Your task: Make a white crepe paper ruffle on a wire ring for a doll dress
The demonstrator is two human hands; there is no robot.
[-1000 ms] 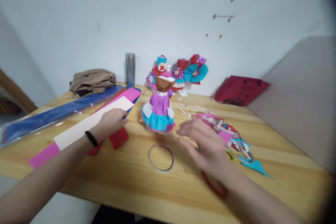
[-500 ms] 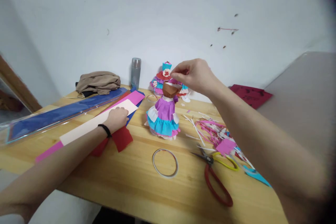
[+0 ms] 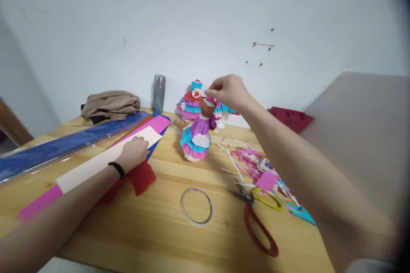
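A paper doll (image 3: 200, 127) with a brown upper part and a ruffled skirt of purple, white, blue and pink tiers leans at a tilt over the table. My right hand (image 3: 228, 90) has finger and thumb pinched at its top; the exact point of contact is partly hidden. On the left, my left hand (image 3: 133, 152) is closed over the end of a pale pink sheet of paper (image 3: 92, 164), which lies on a magenta sheet (image 3: 160, 123). Beside that hand is a red paper piece (image 3: 142, 178).
Two finished-looking paper dolls (image 3: 193, 100) stand by the wall near a grey flask (image 3: 159, 94). A tape ring (image 3: 211, 209) and red- and yellow-handled scissors (image 3: 261, 228) lie in front. Paper scraps (image 3: 250, 162) are heaped right; brown cloth (image 3: 112, 104) sits back left.
The doll has turned and tilted, its skirt swinging left, while my right hand keeps its pinch at the top. My left hand stays on the pale paper. The whole view has shifted slightly right.
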